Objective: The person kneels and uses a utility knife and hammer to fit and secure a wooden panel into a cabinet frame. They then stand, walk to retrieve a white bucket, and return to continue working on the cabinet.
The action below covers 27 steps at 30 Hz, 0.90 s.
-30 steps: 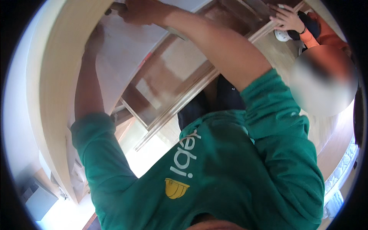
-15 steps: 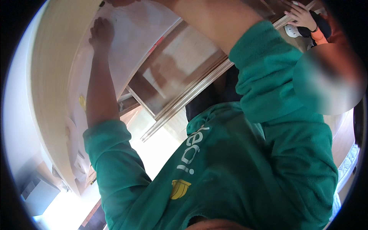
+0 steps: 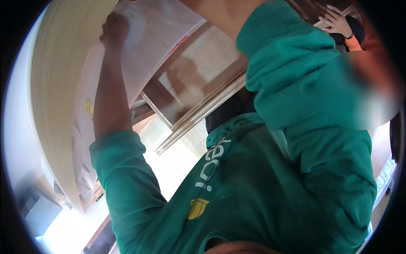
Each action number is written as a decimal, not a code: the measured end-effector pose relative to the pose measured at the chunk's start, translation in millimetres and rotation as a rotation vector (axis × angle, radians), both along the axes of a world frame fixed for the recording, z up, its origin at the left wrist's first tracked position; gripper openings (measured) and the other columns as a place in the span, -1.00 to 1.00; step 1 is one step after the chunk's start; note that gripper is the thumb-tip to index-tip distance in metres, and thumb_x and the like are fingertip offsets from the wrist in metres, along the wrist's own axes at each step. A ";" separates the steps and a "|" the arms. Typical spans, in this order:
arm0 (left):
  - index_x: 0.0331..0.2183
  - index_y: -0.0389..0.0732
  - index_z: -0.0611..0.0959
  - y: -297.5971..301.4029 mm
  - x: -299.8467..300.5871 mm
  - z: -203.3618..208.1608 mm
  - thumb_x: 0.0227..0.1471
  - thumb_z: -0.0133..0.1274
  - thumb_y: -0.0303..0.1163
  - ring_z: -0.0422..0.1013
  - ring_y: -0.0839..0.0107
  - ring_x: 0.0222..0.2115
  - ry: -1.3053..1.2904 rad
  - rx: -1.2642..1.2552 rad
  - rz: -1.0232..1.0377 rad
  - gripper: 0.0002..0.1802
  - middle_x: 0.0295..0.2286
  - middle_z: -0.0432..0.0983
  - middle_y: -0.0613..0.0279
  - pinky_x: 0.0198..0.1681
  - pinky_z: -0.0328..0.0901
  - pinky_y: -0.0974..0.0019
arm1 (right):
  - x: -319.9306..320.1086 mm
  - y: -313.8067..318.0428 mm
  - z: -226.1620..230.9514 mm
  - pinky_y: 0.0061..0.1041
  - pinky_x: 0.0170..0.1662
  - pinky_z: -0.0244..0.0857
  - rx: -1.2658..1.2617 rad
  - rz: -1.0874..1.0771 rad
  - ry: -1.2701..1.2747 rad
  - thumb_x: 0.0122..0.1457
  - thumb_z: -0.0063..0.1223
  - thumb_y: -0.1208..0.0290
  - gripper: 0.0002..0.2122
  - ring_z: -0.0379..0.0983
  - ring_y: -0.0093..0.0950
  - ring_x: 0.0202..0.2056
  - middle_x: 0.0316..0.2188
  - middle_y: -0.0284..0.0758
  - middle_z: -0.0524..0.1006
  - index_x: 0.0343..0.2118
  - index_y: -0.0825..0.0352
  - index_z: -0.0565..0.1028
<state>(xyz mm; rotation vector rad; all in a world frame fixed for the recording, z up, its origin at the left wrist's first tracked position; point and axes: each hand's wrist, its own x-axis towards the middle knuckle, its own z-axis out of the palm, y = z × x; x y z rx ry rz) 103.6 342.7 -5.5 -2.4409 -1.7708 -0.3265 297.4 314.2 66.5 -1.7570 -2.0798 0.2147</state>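
Okay, left hand (image 3: 115, 31) at 11 o'clock, fingers loosely bent where the wood panel (image 3: 55, 84) (10 o'clock) meets the pale sheet (image 3: 156, 46) (11 o'clock); can't tell if it's gripping either or just resting there. Right forearm (image 3: 224, 12) exits the top edge at 12, hand out of view, so can't tell its state. Brown frame (image 3: 198, 67) at 12, co-worker's hand (image 3: 337, 22) at 2, fingers spread.
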 end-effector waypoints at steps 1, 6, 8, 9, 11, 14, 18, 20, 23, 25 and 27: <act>0.11 -0.02 0.37 0.9 -0.9 2.2 0.19 -0.42 -0.05 0.20 0.05 0.12 0.012 -0.022 0.010 -0.45 0.12 0.29 0.26 0.06 0.11 -0.24 | -0.5 -2.9 2.0 -0.20 -0.09 0.39 -0.002 0.008 0.022 -0.06 0.07 0.39 -0.73 0.52 -0.19 -0.12 -0.22 -0.12 0.59 -0.27 0.33 0.59; 0.05 -0.07 0.43 -2.1 -5.7 4.9 0.20 -0.34 -0.10 0.24 0.13 0.10 -0.077 0.016 0.048 -0.51 0.08 0.33 0.17 0.05 0.16 -0.13 | -3.0 -36.7 25.1 -0.21 -0.06 0.38 -0.076 0.063 -0.064 -0.02 0.04 0.42 -0.73 0.50 -0.16 -0.10 -0.17 -0.09 0.57 -0.22 0.35 0.57; 0.06 -0.03 0.46 6.1 -9.4 4.3 0.18 -0.31 -0.02 0.25 0.10 0.11 -0.106 0.006 -0.012 -0.47 0.09 0.34 0.10 0.09 0.18 -0.01 | 0.6 -51.9 6.0 -0.22 -0.03 0.36 0.263 0.161 0.098 0.02 -0.03 0.50 -0.70 0.47 -0.13 -0.06 -0.11 -0.01 0.51 -0.14 0.39 0.51; 0.06 -0.02 0.48 8.4 -9.0 3.1 0.18 -0.30 -0.01 0.25 0.10 0.11 -0.183 0.022 -0.061 -0.47 0.10 0.33 0.08 0.10 0.18 0.05 | 2.4 -60.4 -7.9 -0.22 -0.01 0.35 0.437 0.216 0.174 0.04 -0.06 0.55 -0.68 0.45 -0.11 -0.04 -0.09 0.03 0.49 -0.10 0.41 0.48; 0.04 -0.04 0.52 -11.4 -9.9 9.9 0.18 -0.27 -0.03 0.24 0.10 0.13 -0.372 0.069 -0.160 -0.49 0.12 0.30 0.06 0.13 0.17 0.14 | 3.5 -67.1 -18.5 -0.24 0.03 0.32 0.511 0.262 0.244 0.06 -0.07 0.57 -0.66 0.40 -0.11 0.01 -0.04 0.08 0.45 -0.05 0.40 0.45; 0.09 -0.04 0.47 11.0 -72.1 -14.5 0.20 -0.26 -0.06 0.19 0.15 0.17 -0.343 0.249 -0.393 -0.49 0.17 0.21 0.06 0.18 0.12 0.18 | -13.3 -76.4 -12.8 -0.27 0.12 0.23 0.180 0.221 0.196 0.07 0.00 0.44 -0.61 0.33 -0.18 0.10 0.01 0.10 0.41 0.02 0.31 0.43; 0.22 0.03 0.27 -64.1 -13.8 15.7 0.23 -0.28 0.02 -0.01 0.12 0.26 -0.042 -0.098 -0.276 -0.41 0.25 0.07 0.12 0.26 -0.10 -0.09 | 27.2 -144.2 -19.7 -0.18 -0.15 0.34 0.004 -0.013 0.222 0.20 -0.09 0.10 -0.60 0.51 -0.08 -0.26 -0.35 -0.01 0.55 -0.24 0.41 0.52; 0.23 0.04 0.25 -91.6 -13.2 20.9 0.24 -0.30 0.04 -0.07 0.07 0.28 -0.007 -0.128 -0.287 -0.40 0.26 0.03 0.14 0.27 -0.18 -0.19 | 30.7 -224.9 -26.1 -0.19 -0.22 0.32 0.013 -0.062 0.441 0.22 -0.08 0.09 -0.61 0.49 -0.06 -0.33 -0.39 0.01 0.53 -0.21 0.39 0.50; 0.24 0.05 0.24 -134.2 -18.4 19.3 0.24 -0.31 0.06 -0.14 0.05 0.30 -0.069 -0.107 -0.333 -0.39 0.27 -0.01 0.17 0.26 -0.24 -0.25 | 28.9 -349.0 -26.2 -0.33 -0.32 0.31 -0.112 -0.065 0.805 0.18 0.03 0.20 -0.68 0.43 -0.33 -0.47 -0.55 -0.15 0.45 -0.24 0.43 0.46; 0.24 0.06 0.23 -157.8 -15.4 21.0 0.24 -0.31 0.07 -0.15 0.07 0.30 -0.044 -0.127 -0.367 -0.38 0.28 -0.01 0.18 0.26 -0.24 -0.24 | 29.2 -432.9 -28.2 -0.36 -0.22 0.31 -0.232 -0.172 0.929 0.12 0.11 0.35 -0.75 0.41 -0.35 -0.39 -0.46 -0.12 0.47 -0.24 0.44 0.45; 0.22 -0.04 0.27 -186.8 -10.4 30.2 0.20 -0.19 0.01 -0.07 0.01 0.27 -0.047 -0.106 -0.398 -0.37 0.25 0.05 0.09 0.27 -0.17 -0.16 | 34.1 -500.8 -51.8 -0.41 -0.26 0.31 -0.134 -0.294 0.793 0.12 0.09 0.38 -0.79 0.42 -0.40 -0.40 -0.48 -0.21 0.47 -0.29 0.43 0.44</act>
